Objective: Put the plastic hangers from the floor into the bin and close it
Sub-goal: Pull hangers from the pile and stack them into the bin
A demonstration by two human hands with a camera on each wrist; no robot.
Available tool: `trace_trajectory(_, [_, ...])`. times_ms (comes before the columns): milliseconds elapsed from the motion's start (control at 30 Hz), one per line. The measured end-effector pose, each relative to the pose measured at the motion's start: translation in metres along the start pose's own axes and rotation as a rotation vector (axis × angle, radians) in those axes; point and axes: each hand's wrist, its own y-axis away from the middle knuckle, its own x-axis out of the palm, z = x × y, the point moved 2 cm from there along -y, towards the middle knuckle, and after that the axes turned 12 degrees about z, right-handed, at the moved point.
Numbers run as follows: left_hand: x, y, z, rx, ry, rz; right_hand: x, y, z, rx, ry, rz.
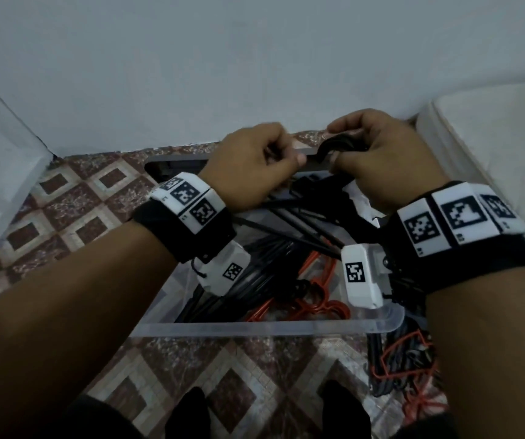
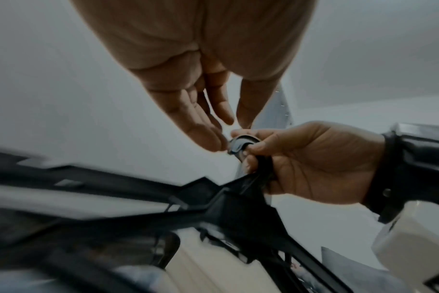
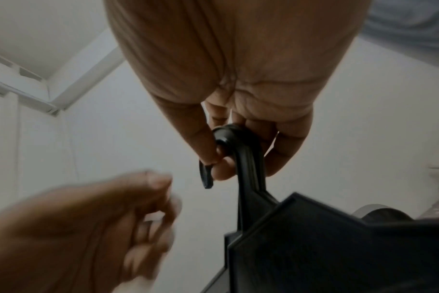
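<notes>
One black hanger [image 1: 334,147] hangs pinched in right hand [image 1: 378,160], beside left hand [image 1: 254,163].

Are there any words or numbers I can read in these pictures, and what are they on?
No readable words or numbers.
The left wristband and right wristband bear black-and-white square code patterns, not letters.
Tiny marks beside those squares: too small and blurred to read.
The hangers and bin show no labels.

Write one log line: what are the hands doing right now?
right hand: grips black hangers by hooks | left hand: beside, holding nothing | clear bin: open | floor hangers: waiting
</notes>
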Motion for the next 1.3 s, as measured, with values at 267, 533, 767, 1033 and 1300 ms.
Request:
trace_trajectory(267, [0.142,0.008,0.096,-0.334,-0.555,1.145,-0.011,-0.005,-0.006,0.017,0.076,-0.109])
trace_trajectory(533, [0.229,0.002,0.136,-0.49,-0.643,1.194,-0.03,-0.006,-0.022,0.068,0.078,-0.239])
trace_trajectory(767, [0.199,-0.005,0.158,-0.51,-0.454,1.103,-0.033,-0.005,-0.026,0.084,0.057,-0.23])
trace_trajectory(1033, [0.105,-0.003,0.131,-0.519,-0.278,0.762,-0.033,0.0,-0.021,0.074,0.008,-0.219])
trace_trajectory(1300, [0.016,0.0,0.034,-0.009,-0.533,0.447,-0.023,-0.003,-0.014,0.043,0.065,-0.077])
